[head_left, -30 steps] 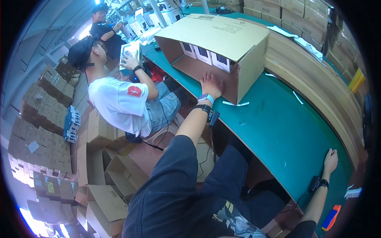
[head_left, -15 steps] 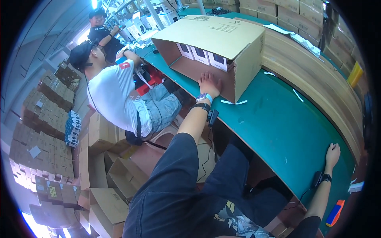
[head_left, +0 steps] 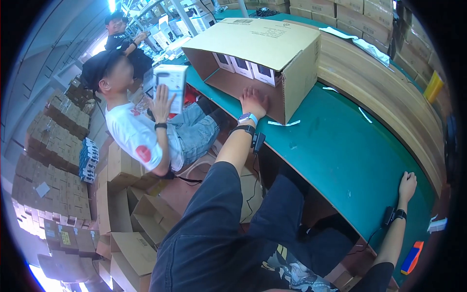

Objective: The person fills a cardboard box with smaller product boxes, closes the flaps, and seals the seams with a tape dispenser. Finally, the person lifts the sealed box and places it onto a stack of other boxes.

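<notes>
A large cardboard carton (head_left: 258, 41) lies on its side on the green tabletop, its open side toward me. Several small white boxes (head_left: 242, 67) stand in a row inside it. My left hand (head_left: 253, 102) rests on the carton's lower inner wall near the opening, fingers spread and holding nothing. My right hand (head_left: 407, 186) lies on the right part of the table, its fingers curled in with nothing visible in them. Beside me on the left, a seated person (head_left: 131, 117) in a white shirt holds up a white printed box (head_left: 170, 87).
An orange and blue tool (head_left: 412, 258) lies near the table's right end. Paper strips (head_left: 284, 123) lie on the green table (head_left: 335, 146). Empty cartons (head_left: 131, 253) sit on the floor at lower left. A second person (head_left: 121, 39) is farther back; stacked cartons (head_left: 365, 22) line the back.
The seated person has turned and raised a white box toward the carton, one hand flat against its face. My hands stay in place.
</notes>
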Available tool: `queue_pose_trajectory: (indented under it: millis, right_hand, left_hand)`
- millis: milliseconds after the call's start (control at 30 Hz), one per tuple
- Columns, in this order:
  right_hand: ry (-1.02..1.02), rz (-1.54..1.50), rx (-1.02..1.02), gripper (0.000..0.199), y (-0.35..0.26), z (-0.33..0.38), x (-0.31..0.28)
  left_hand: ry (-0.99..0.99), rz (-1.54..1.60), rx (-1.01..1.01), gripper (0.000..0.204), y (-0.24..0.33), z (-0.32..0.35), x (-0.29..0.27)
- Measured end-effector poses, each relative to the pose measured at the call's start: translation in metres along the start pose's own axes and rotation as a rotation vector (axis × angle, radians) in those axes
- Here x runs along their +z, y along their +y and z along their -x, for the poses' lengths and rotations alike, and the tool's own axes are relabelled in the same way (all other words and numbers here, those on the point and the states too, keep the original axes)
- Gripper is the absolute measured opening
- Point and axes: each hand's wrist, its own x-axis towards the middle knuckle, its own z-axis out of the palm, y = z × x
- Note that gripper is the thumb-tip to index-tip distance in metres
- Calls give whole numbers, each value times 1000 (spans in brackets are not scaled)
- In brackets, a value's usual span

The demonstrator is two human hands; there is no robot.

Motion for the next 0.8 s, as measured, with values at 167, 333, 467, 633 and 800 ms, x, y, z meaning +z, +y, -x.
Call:
queue_pose_trajectory:
  millis: [167, 333, 467, 633, 800]
  right_hand:
    - [8, -9, -14, 34, -5, 0, 1]
    - [11, -19, 15, 34, -4, 4, -13]
    - [-2, -48, -9, 32, -33, 3, -9]
    - [68, 10, 41, 30, -4, 18, -22]
    - [11, -9, 6, 33, -23, 13, -17]
  left_hand:
    - [77, -28, 25, 55, -1, 0, -1]
    - [59, 44, 52, 40, 9, 2, -5]
    - [-86, 107, 14, 32, -14, 9, -9]
    - [-150, 295, 344, 28, 85, 101, -35]
    - [-114, 624, -39, 35, 55, 146, -106]
